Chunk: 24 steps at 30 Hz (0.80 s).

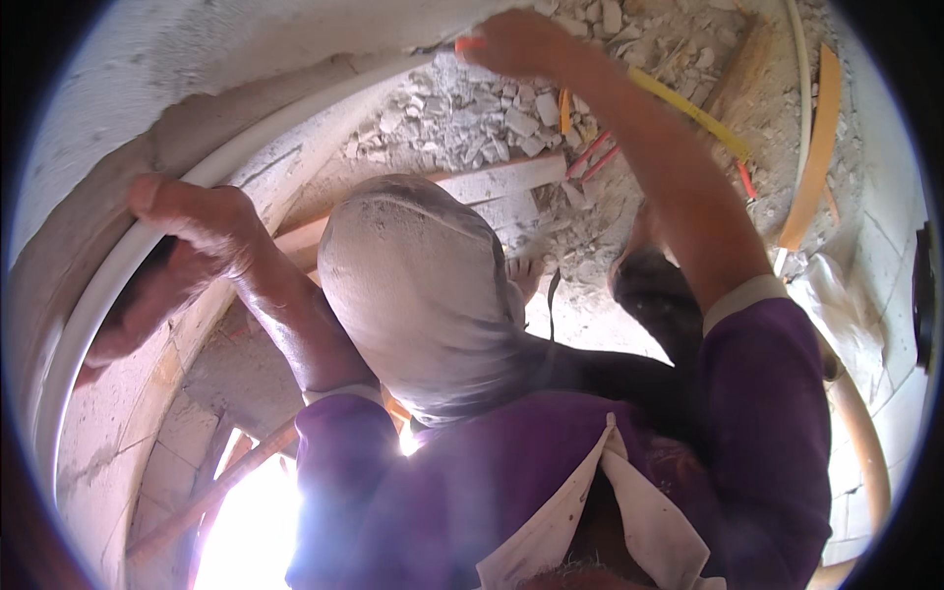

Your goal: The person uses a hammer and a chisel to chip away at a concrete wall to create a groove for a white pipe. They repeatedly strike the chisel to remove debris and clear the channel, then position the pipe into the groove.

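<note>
White pipe (106, 285); L hand (202, 218) curled over it; R hand (516, 46) fisted on orange-hdl tool (469, 44)

Left hand (202, 221), left of frame, on white pipe (120, 261). Right hand (521, 44), top center, closed round a red-orange handle (469, 44) near pipe's upper end. Blurred co-worker's hand (162, 300) below pipe. Co-worker's pale head covering (408, 285), center. Rubble (482, 123), upper middle. Yellow strip (693, 113), upper right.
</note>
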{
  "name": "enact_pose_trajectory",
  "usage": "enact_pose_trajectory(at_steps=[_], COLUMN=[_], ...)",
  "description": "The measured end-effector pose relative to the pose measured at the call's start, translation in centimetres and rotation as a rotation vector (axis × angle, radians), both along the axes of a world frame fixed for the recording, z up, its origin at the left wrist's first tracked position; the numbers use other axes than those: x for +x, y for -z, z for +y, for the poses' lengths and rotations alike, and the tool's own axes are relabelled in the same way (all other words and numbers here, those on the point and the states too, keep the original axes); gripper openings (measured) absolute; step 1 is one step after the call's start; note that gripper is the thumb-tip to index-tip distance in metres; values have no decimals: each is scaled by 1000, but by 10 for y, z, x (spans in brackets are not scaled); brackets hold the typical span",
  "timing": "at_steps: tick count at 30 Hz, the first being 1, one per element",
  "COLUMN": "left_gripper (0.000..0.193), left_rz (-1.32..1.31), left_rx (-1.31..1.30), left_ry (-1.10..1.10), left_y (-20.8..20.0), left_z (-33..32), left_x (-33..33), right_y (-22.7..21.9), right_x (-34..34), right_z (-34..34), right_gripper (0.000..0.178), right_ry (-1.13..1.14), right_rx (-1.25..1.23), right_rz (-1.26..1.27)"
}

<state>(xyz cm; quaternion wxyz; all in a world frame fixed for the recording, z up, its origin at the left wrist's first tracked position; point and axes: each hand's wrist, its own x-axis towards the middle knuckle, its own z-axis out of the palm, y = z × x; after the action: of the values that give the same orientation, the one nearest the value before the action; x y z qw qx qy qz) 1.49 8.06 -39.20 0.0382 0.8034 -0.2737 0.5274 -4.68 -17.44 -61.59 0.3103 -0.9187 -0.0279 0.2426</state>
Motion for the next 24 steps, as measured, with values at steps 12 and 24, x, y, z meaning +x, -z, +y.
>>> enact_pose_trajectory(at_steps=[12,24], left_gripper=[100,105], left_rz=[-34,-38], left_rx=[-60,-93], left_ry=[217,83], left_y=[1,10], left_z=[-4,-2], left_x=[11,6], right_y=[18,-27], right_x=[-75,4], right_z=[49,27], right_gripper=[54,34], right_ry=[535,81], right_rx=[265,24], right_rz=[-71,-149])
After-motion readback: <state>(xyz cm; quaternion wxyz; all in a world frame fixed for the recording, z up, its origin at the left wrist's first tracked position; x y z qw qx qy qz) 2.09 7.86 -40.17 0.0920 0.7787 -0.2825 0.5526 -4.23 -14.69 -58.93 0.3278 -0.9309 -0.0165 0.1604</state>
